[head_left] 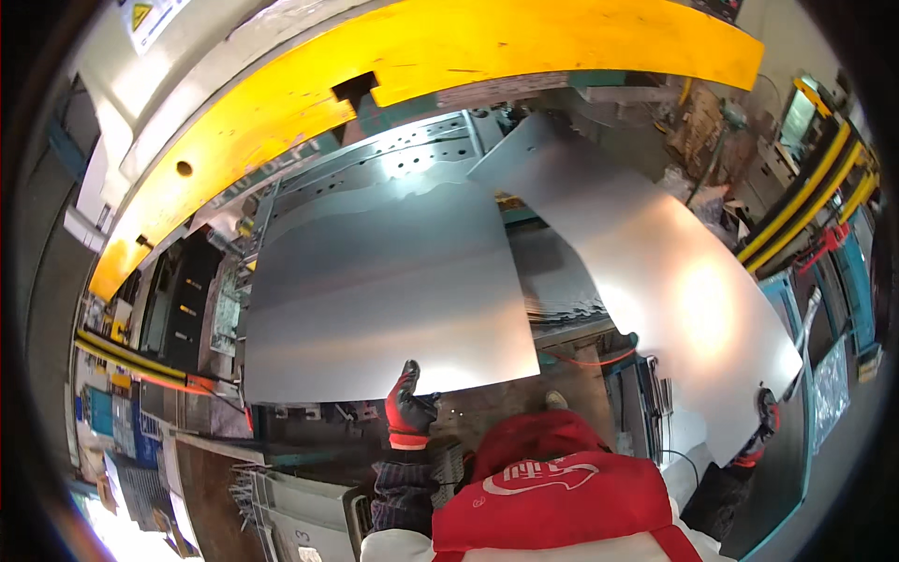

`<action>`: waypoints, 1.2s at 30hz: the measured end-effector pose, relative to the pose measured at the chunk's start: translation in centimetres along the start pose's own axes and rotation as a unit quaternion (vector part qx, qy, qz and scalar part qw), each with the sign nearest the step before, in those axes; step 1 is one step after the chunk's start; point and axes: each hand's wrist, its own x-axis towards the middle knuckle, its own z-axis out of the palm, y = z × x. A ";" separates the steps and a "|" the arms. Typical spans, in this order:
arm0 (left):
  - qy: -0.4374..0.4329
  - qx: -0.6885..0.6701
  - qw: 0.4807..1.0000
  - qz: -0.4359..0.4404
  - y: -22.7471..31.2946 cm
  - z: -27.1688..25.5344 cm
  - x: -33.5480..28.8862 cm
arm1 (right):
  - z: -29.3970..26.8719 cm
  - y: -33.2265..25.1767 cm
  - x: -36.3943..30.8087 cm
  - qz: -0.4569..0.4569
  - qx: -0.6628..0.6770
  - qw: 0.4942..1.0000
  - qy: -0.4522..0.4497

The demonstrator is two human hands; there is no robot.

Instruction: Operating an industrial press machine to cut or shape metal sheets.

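Note:
Two flat grey metal sheets lie ahead of me. The left metal sheet [389,290] rests on the machine bed beneath the yellow beam. At its near edge my left hand [409,412], in a black and red glove, is closed, with one digit over the top; the underside of the grip is hidden. The right metal sheet [646,239] stretches slantwise from the bed's far side toward my right, its shiny face catching the light. My right hand [765,421], gloved alike, closes around this sheet's outer edge near its close right corner.
A thick yellow machine beam [524,42] arches across the far side. Behind the left sheet shows a perforated metal bed [412,159]. Stacked sheets [567,309] lie between the two. Yellow-and-black guards [801,201] stand at right, and a grey bin [304,510] sits at lower left.

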 end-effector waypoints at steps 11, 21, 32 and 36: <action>-0.009 -0.174 0.982 -0.078 -2.7 -1.6 1.1 | -3.5 -2.3 -2.7 0.195 -0.002 0.979 0.065; 0.030 -0.117 0.992 -0.041 0.5 0.8 0.0 | 1.6 7.2 4.2 0.442 0.126 0.885 -0.070; 0.114 0.020 0.993 -0.011 0.5 0.8 -1.1 | 2.0 30.0 18.3 0.453 0.035 0.875 -0.165; 0.162 0.053 0.984 -0.052 3.1 4.5 -0.9 | 0.2 34.5 23.0 0.404 -0.189 0.882 -0.155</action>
